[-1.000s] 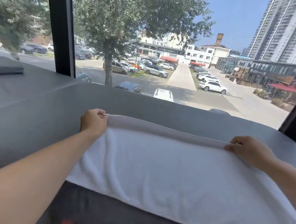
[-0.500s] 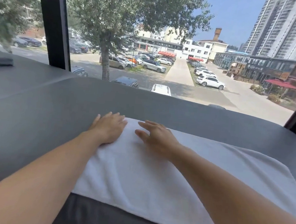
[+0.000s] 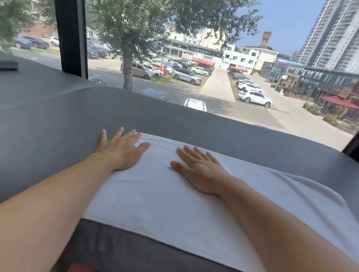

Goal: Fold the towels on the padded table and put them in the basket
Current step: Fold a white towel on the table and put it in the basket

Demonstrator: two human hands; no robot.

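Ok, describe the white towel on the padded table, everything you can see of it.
The white towel looks like soft terry cloth, plain, with no pattern. It lies flat on the grey padded table as a long band running left to right, and looks doubled over along its far edge. Its right end is rumpled, with a raised fold. The left hand presses flat on its far left corner, fingers spread and partly on the table; the right hand lies flat near its middle. The near edge stops short of the table's front.

left hand (image 3: 121, 150), right hand (image 3: 201, 173), flat on towel (image 3: 166, 205)
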